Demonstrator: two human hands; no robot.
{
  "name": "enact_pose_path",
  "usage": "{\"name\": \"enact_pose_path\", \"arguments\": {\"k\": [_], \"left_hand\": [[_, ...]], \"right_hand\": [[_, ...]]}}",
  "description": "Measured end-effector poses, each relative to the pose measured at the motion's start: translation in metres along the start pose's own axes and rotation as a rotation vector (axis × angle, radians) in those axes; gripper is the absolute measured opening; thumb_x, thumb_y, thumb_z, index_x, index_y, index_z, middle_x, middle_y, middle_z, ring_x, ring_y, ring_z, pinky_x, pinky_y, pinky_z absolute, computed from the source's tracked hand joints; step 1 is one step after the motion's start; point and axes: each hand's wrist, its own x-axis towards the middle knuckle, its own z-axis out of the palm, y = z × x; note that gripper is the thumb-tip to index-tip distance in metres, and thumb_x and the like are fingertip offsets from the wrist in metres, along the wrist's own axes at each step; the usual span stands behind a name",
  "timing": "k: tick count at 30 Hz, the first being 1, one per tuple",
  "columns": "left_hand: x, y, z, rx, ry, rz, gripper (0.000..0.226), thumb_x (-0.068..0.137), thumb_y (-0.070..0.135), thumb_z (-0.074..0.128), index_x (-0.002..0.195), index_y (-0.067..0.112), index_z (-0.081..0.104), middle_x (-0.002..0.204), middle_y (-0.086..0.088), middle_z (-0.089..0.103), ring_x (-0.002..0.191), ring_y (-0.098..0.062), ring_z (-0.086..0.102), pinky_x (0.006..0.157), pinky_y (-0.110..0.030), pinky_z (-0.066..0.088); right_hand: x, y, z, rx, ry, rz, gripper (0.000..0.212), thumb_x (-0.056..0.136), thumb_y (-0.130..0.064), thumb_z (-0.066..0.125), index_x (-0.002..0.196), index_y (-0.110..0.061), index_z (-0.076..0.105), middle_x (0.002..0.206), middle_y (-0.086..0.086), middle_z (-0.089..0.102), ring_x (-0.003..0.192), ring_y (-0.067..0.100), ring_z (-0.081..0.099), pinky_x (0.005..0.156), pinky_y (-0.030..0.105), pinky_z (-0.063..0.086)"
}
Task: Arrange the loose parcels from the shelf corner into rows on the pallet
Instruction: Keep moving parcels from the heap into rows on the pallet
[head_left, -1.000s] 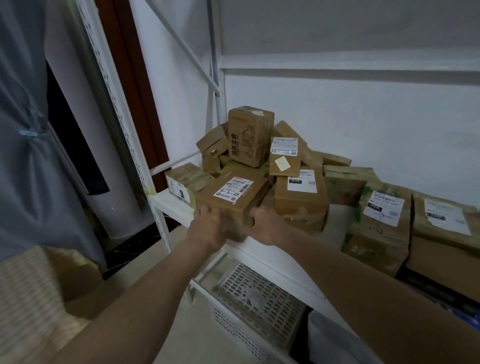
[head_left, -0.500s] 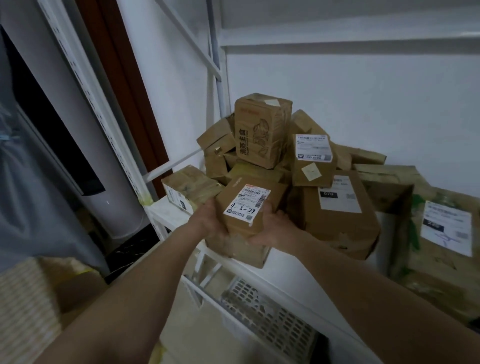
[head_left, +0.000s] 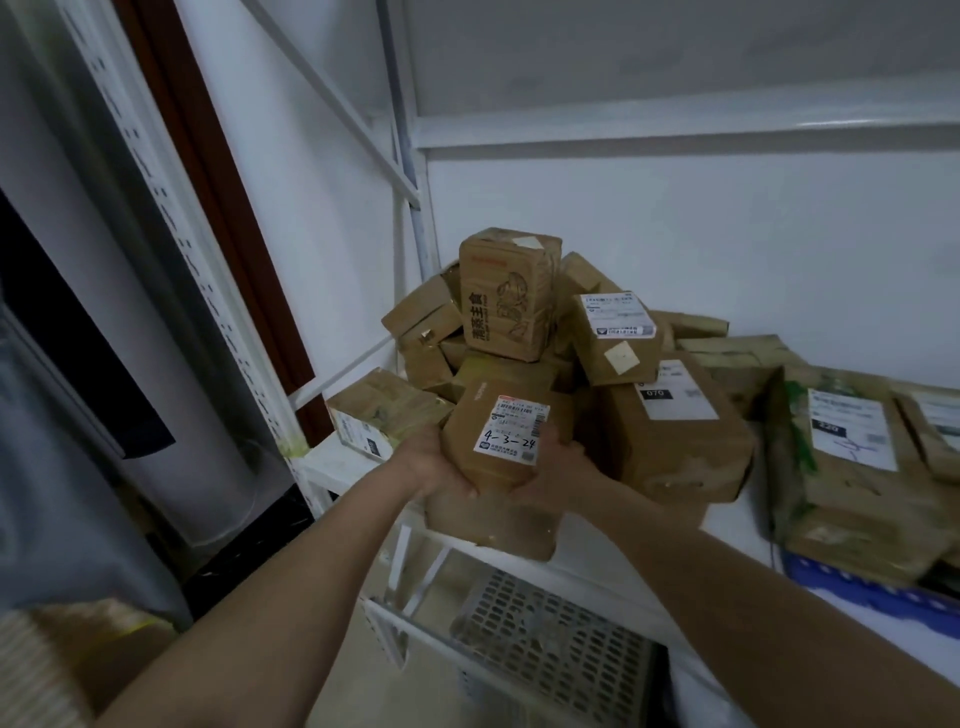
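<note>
Left hand (head_left: 422, 462) has its grip curled around the left side of a brown parcel (head_left: 498, 441) labelled "4-3-24", right hand (head_left: 558, 467) clamps the other side, so it's squeezed between both. It's held up over the shelf (head_left: 343, 467) front edge, near the left corner, right in front of the parcel pile (head_left: 519, 312).

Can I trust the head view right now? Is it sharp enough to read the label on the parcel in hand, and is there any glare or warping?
Head view: dim, flat indoor light and soft overall. The handwritten "4-3-24" on the held parcel reads, but its fine print does not. The shelf beam carries a faint sheen, no harsh glare. Wide-angle bending shows in the shelf upright at left, and the edges blur most.
</note>
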Motion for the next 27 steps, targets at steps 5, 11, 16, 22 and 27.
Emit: {"name": "enact_pose_path", "arguments": {"k": [5, 11, 16, 22, 27], "left_hand": [[-0.028, -0.013, -0.02, 0.083, 0.023, 0.093, 0.073, 0.065, 0.007, 0.086, 0.128, 0.005, 0.05, 0.117, -0.005, 0.057, 0.11, -0.018, 0.052, 0.08, -0.017, 0.041], [-0.07, -0.034, -0.038, 0.115, 0.104, 0.198, 0.067, 0.054, 0.013, 0.092, 0.101, 0.021, 0.045, 0.09, 0.009, 0.05, 0.092, -0.014, 0.049, 0.056, -0.016, 0.037], [-0.101, -0.057, -0.042, 0.199, 0.04, 0.212, 0.094, 0.046, 0.022, 0.095, 0.126, 0.014, 0.045, 0.115, -0.001, 0.055, 0.11, -0.022, 0.053, 0.087, -0.031, 0.048], [-0.133, -0.054, -0.028, 0.241, -0.113, 0.306, 0.087, 0.049, 0.02, 0.095, 0.123, 0.013, 0.05, 0.119, -0.005, 0.06, 0.102, -0.02, 0.056, 0.077, -0.028, 0.048], [-0.153, -0.032, -0.006, 0.249, -0.246, 0.341, 0.066, 0.051, 0.017, 0.093, 0.1, 0.017, 0.05, 0.103, -0.005, 0.06, 0.091, -0.02, 0.064, 0.064, -0.031, 0.06]], "right_hand": [[-0.03, -0.019, 0.003, 0.002, 0.105, -0.002, 0.123, 0.07, -0.045, 0.079, 0.149, -0.021, -0.012, 0.151, 0.021, 0.01, 0.136, 0.038, 0.03, 0.11, 0.043, 0.035], [-0.078, -0.036, 0.025, 0.023, 0.187, -0.021, 0.126, 0.061, -0.046, 0.083, 0.15, -0.024, -0.002, 0.151, 0.014, 0.016, 0.139, 0.034, 0.022, 0.109, 0.045, 0.031], [-0.121, -0.049, 0.041, -0.098, 0.194, 0.016, 0.12, 0.056, -0.052, 0.084, 0.149, -0.02, 0.014, 0.147, 0.012, 0.034, 0.133, 0.031, 0.034, 0.106, 0.042, 0.036], [-0.18, -0.042, 0.041, -0.036, 0.217, 0.024, 0.102, 0.059, -0.035, 0.089, 0.141, -0.017, 0.032, 0.138, 0.005, 0.045, 0.126, 0.024, 0.045, 0.101, 0.03, 0.039], [-0.22, -0.019, 0.03, -0.048, 0.231, 0.158, 0.1, 0.059, -0.037, 0.088, 0.137, -0.011, 0.031, 0.135, 0.007, 0.047, 0.125, 0.026, 0.046, 0.103, 0.035, 0.041]]}}
